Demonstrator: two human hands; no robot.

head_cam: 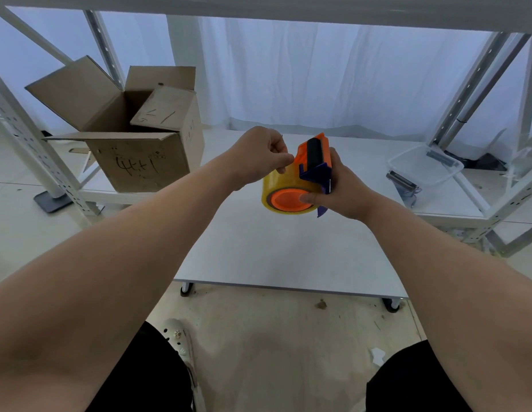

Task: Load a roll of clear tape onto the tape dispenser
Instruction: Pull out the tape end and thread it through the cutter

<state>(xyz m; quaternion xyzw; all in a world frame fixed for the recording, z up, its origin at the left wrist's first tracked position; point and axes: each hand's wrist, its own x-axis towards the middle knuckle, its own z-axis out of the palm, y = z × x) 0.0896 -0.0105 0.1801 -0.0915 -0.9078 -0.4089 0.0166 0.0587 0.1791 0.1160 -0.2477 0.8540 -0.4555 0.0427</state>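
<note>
While right hand [339, 185] grip clamps tape dispenser [314, 162], left hand [263, 153] grip pinches tape roll [281, 185] edge

Dim, bluish daylight through the curtain [288, 78]; sharp centre, wide-angle bending at edges.

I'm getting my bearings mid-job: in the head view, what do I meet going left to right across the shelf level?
Cardboard box → left hand → tape roll on the orange dispenser → right hand → clear plastic tray.
</note>
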